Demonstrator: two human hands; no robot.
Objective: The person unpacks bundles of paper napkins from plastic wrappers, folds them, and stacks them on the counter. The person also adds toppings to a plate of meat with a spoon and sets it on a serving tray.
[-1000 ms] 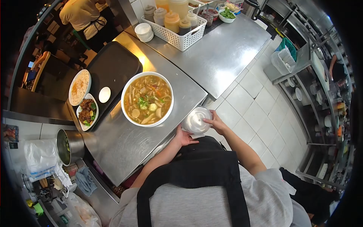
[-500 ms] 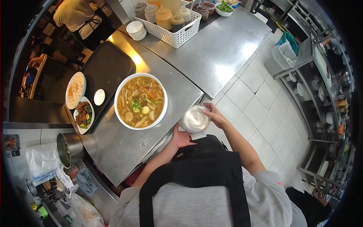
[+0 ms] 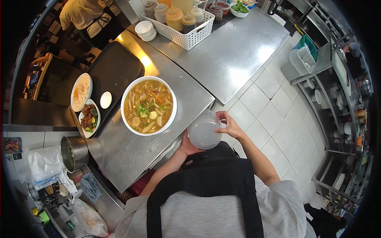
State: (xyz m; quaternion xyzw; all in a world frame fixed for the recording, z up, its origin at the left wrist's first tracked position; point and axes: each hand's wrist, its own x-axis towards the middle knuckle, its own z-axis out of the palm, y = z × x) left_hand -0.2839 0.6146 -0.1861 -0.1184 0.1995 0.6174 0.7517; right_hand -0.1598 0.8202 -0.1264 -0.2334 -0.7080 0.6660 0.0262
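my left hand (image 3: 189, 144) cups the side of a clear plastic tub (image 3: 204, 134), and my right hand (image 3: 229, 126) pinches its rim, so my grip is closed on it from both sides. the tub is in front of me, just beside the bench (image 3: 133, 160) edge. on the bench sits a big white bowl of soup (image 3: 148, 105). past it, a small white cup (image 3: 106, 100) rests on a dark tray (image 3: 119, 65). farther off, a white basket (image 3: 192, 40) holds squeeze bottles (image 3: 174, 18).
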